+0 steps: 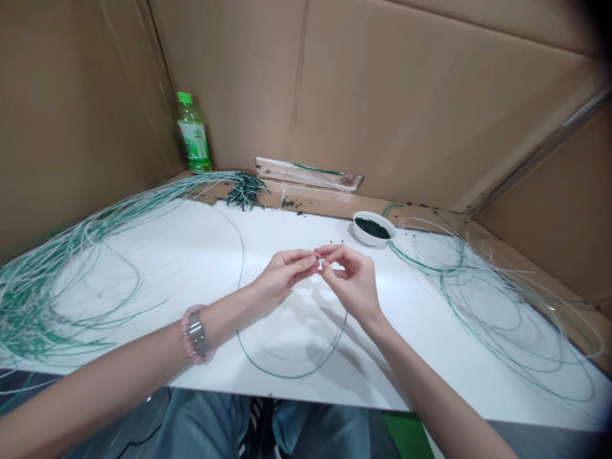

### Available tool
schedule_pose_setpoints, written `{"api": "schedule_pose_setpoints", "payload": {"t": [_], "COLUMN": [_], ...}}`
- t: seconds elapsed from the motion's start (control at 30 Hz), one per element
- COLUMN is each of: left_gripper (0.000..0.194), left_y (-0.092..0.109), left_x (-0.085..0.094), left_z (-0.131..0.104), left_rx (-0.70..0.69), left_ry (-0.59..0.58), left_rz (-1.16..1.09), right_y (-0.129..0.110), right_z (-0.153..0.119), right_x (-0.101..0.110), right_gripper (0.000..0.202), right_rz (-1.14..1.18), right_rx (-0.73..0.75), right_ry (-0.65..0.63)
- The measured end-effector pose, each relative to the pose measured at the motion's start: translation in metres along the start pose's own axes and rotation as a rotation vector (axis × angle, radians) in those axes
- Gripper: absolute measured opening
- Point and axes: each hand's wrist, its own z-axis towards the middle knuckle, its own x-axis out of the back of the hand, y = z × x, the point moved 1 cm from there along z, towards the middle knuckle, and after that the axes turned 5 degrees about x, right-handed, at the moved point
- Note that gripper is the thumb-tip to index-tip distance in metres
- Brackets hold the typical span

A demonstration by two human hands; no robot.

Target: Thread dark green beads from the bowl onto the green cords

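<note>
White tabletop (430, 312) in a cardboard booth, two bare hands at fine fingertip work over its middle

Nearest, a thin green strand (296, 377) curves below the wrists and passes from view at the left forearm; above it the left hand (287, 274) pinches narrowly at a tiny dark piece (319, 258), too small to identify, held over the table's middle, while the right hand (358, 280) brings curled fingers to the same spot, though whether they grip it I cannot tell; this probably goes best with the left pinch steady, the right making small moves, and the loop slack so nothing tugs; beyond sit a white bowl (370, 240) of dark beads (373, 227), a strand bundle with dark clustered ends (245, 190), and a green-capped bottle (194, 137) by the cardboard wall (382, 108)
</note>
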Motion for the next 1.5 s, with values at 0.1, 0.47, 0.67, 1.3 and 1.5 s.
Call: {"api": "schedule_pose_setpoints", "payload": {"t": [0.1, 0.47, 0.67, 1.3, 1.5], "left_gripper": [0.013, 0.010, 0.009, 0.014, 0.014], "left_y": [0.0003, 0.0030, 0.0022, 0.0092, 0.0073], "left_x": [-0.0003, -0.0045, -0.0030, -0.0026, -0.0015], "left_z": [-0.0001, -0.0005, -0.0004, -0.0013, -0.0012], "left_rx": [-0.009, -0.045, -0.070, -0.191, -0.199], "left_ry": [0.006, 0.006, -0.003, 0.034, 0.051], "left_rz": [0.021, 0.067, 0.137, 0.294, 0.311], "right_y": [-0.0009, -0.0023, -0.0004, 0.0010, 0.0005], "right_z": [0.0001, -0.0006, -0.0002, 0.0004, 0.0009], "right_x": [-0.0004, -0.0006, -0.0003, -0.0003, -0.0002], "right_gripper": [0.009, 0.010, 0.008, 0.008, 0.009], "right_rz": [-0.011, -0.041, -0.035, -0.033, -0.050], "right_rx": [0.005, 0.053, 0.045, 0.030, 0.017], "right_ry": [0.008, 0.033, 0.020, 0.029, 0.007]}}
